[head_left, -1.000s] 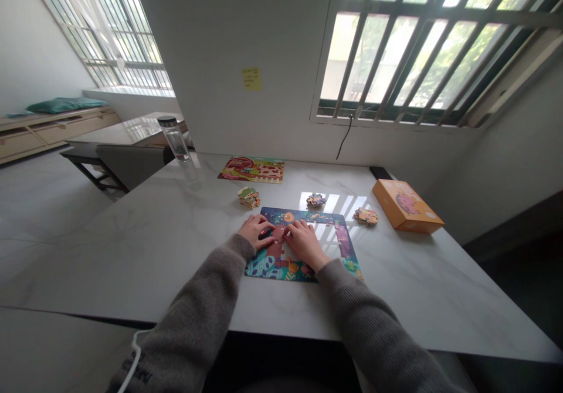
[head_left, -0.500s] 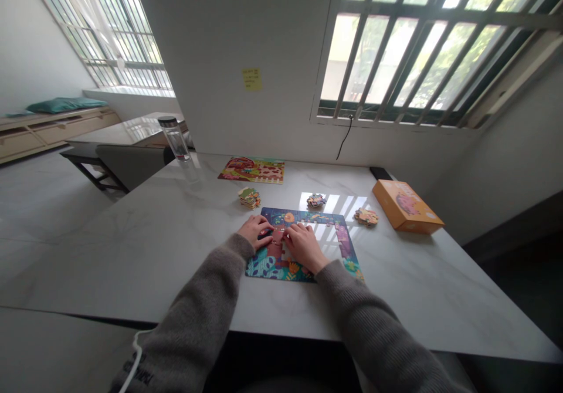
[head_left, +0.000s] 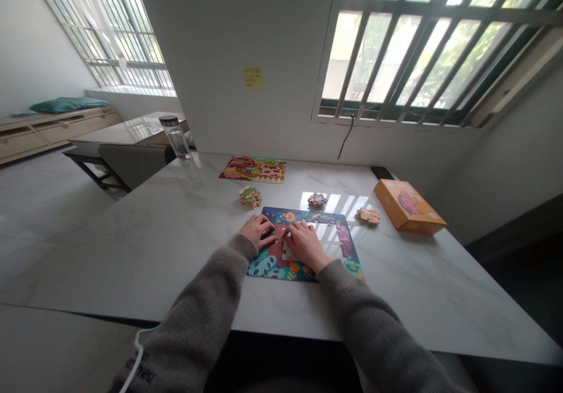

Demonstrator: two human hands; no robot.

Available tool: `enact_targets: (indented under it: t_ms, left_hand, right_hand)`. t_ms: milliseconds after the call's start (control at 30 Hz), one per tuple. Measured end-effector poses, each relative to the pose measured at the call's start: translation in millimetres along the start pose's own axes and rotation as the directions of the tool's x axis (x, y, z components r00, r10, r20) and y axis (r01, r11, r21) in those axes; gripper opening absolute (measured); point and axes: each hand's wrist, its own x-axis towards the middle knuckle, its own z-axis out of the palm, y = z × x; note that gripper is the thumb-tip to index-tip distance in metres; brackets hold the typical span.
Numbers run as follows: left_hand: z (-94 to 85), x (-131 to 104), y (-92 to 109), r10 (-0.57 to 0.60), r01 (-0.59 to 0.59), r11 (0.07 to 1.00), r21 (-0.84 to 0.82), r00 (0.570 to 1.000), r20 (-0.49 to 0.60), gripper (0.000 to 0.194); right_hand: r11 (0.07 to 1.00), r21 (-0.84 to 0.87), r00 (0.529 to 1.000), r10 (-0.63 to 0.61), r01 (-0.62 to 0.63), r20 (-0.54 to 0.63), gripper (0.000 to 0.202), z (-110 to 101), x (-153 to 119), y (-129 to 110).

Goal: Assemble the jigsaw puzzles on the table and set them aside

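Observation:
A partly assembled jigsaw puzzle (head_left: 269,267) lies flat on the table, its frame of blue, purple and teal pieces surrounding a bare middle. My left hand (head_left: 257,230) rests on its left side, thumb and fingers apart, around dark red pieces. Just to the right, my right hand (head_left: 305,244) is over the opening with its fingertips pinched together at the edge of the red section (head_left: 278,247). A puzzle piece seems to be under those fingertips, mostly hidden by them. Part of the puzzle's lower edge lies beneath my right wrist.
Behind the puzzle are piles of loose pieces: a green one (head_left: 250,197), a bluish one (head_left: 317,200) and a peach one (head_left: 368,216). A farm picture (head_left: 255,169) lies farther back. An orange box (head_left: 409,206) and a dark flat object (head_left: 382,173) are right; a bottle (head_left: 176,139) stands left.
The view has shifted very slightly. Both hands keep nearly the same place on the puzzle, with only small movement of the right fingertips at the red section.

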Motion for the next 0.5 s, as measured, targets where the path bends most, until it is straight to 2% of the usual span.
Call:
enact_targets:
  t_ms: [233, 500]
  left_hand:
    - [1.0, 1, 0, -0.01, 0.01, 1.0, 0.0, 1.0, -0.014, 0.03]
    - [3.3, 0, -1, -0.001, -0.001, 1.0, -0.03, 0.998, -0.057, 0.02]
  right_hand:
    - [1.0, 0.019, 1.0, 0.003, -0.002, -0.028, 0.016, 0, -2, -2]
    - [0.985, 0.094, 0.99, -0.14, 0.141, -0.014, 0.014, -8, -12, -2]
